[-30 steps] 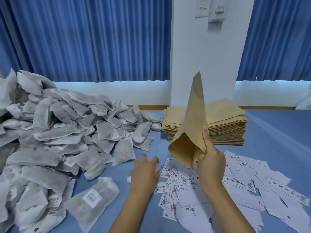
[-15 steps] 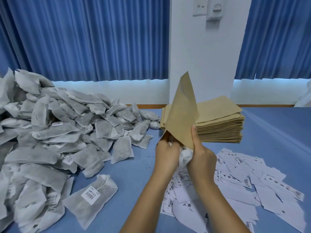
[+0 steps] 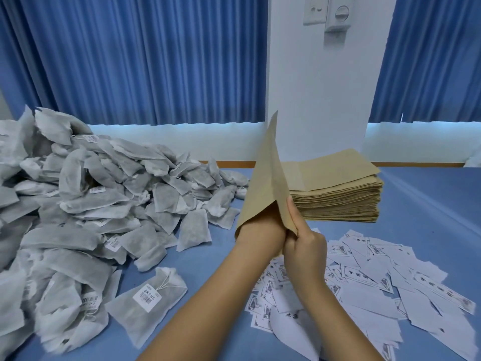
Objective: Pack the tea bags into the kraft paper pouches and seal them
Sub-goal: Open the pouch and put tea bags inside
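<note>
- The kraft paper pouch and the pouch stack are coloured plain tan.
- The tea bags are tinted grey-white.
- The table is covered in blue.
- The labels are printed black on white.

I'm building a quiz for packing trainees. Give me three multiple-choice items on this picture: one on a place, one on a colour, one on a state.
1. Where is the stack of flat brown kraft paper pouches relative to the heap of grey-white tea bags? A) left B) right C) on top
2. What colour is the table cover? A) blue B) green C) white
3. How is the single brown kraft pouch held? A) sealed flat B) torn C) mouth open
Key: B, the stack sits right of the heap; A, its bare patches are blue; C, the right hand pinches the mouth's edge and the left wrist enters it.
</note>
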Available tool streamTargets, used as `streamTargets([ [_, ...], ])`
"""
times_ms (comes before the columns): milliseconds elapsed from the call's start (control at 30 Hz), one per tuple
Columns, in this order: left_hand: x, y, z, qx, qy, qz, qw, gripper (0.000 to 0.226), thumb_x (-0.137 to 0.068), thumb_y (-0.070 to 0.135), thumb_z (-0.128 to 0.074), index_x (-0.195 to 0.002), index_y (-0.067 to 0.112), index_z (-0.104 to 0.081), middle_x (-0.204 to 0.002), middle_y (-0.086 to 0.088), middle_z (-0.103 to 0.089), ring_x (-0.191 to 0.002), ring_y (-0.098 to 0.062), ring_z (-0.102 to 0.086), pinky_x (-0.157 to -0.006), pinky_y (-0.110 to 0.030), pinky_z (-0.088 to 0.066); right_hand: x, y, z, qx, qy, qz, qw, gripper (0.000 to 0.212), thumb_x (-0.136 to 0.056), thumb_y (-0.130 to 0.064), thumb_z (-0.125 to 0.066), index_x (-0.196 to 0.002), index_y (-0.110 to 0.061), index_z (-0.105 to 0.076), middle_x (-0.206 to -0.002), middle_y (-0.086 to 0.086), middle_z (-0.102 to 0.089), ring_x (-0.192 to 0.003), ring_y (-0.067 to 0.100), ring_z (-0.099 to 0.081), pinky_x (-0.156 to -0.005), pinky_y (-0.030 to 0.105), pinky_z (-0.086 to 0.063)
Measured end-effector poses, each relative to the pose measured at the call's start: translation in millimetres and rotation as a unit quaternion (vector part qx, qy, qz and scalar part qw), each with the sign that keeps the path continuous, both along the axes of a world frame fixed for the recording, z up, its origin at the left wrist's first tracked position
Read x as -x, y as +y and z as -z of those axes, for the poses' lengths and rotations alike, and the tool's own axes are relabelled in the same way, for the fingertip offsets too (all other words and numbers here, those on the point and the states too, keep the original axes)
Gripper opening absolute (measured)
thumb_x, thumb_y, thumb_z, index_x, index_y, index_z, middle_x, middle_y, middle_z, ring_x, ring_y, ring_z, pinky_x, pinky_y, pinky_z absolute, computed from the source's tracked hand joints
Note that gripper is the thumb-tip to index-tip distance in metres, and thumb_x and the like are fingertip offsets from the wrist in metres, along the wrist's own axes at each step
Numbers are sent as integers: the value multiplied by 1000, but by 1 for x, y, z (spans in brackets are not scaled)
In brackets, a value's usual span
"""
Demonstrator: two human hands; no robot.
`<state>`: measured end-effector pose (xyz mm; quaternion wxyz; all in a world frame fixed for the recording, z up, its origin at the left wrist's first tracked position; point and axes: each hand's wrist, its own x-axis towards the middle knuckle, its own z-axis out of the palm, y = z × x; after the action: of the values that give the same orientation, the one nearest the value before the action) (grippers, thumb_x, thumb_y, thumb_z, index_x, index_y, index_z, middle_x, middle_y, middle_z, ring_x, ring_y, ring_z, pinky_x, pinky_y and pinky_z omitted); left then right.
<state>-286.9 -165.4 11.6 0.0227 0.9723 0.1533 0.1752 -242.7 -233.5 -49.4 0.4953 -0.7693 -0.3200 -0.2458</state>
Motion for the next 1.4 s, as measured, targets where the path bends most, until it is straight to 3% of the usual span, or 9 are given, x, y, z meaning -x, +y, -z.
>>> streamTargets([
  [67, 18, 7, 8, -47, -177, 68, 981, 17, -85, 5, -49, -91, 6, -65, -89, -12, -64, -82, -26, -61, -72, -32, -47, -1, 1, -7, 9, 6, 4, 1000, 79, -70, 20, -53, -136, -21, -37, -47, -1, -23, -46, 18, -21, -47, 32, -21],
  [167, 62, 28, 33, -96, -362, 68, 925, 17, -67, -1, -43, -54, 7, -51, -57, -5, -47, -50, -21, -40, -38, -28, -25, 4, 5, -22, 8, -13, -9, 1000, 76, -66, 20, -53, -133, -16, -51, -46, -6, -17, -45, 18, -19, -45, 31, -21],
  [267, 84, 49, 65, -28, -159, -161, 974, 15, -69, -2, -51, -70, 11, -60, -74, -1, -56, -66, -20, -52, -50, -25, -31, 11, 15, -36, 43, -61, -10, 997, 67, -63, 17, -55, -124, -9, -63, -42, 1, -28, -45, 21, -24, -46, 29, -24],
  [400, 104, 71, 92, 131, 220, -437, 862, 37, -97, 27, -35, -134, 25, -35, -141, -10, -31, -131, -40, -26, -95, -66, -32, 16, 30, -47, 103, -45, 7, 994, 56, -82, -2, -62, -135, -21, -54, -61, 12, -48, -58, 24, -37, -57, 30, -26],
  [600, 100, 93, 100, -47, -7, -334, 941, 57, -89, 0, -43, -139, 23, -30, -125, -9, -40, -111, -25, -44, -74, -31, -42, 23, 37, -51, 113, -49, 25, 992, 52, -87, -12, -59, -137, -26, -52, -73, 18, -59, -62, 25, -40, -58, 32, -31],
  [733, 99, 141, 95, -62, 57, -384, 920, 56, -96, 15, -38, -146, 33, -21, -149, -22, -21, -133, -39, -28, -101, -44, -33, 23, 34, -56, 114, -49, 48, 991, 54, -85, -9, -60, -134, -28, -55, -69, 15, -58, -62, 25, -39, -58, 31, -32],
  [833, 92, 150, 110, -50, 132, -409, 902, 48, -95, 18, -42, -139, 32, -30, -145, -24, -23, -129, -43, -30, -95, -48, -40, 22, 32, -60, 125, -33, 59, 990, 56, -85, -7, -57, -136, -31, -52, -64, 6, -44, -62, 26, -40, -58, 31, -32],
  [1100, 57, 131, 93, -123, -144, -224, 956, 73, -49, 20, -78, -118, 23, -54, -100, -13, -49, -87, -31, -47, -72, -41, -32, 16, 28, -64, 85, 16, 34, 996, 54, -88, -5, -53, -135, -32, -53, -75, 14, -64, -68, 28, -48, -65, 38, -46],
  [1400, 8, 163, 100, 137, 78, -207, 966, 67, -80, 48, -58, -142, 39, -34, -144, -15, -30, -133, -39, -31, -106, -48, -35, -1, 14, -71, 20, 61, 20, 998, 47, -90, -6, -50, -129, -30, -59, -92, 10, -72, -72, 26, -54, -61, 29, -38],
])
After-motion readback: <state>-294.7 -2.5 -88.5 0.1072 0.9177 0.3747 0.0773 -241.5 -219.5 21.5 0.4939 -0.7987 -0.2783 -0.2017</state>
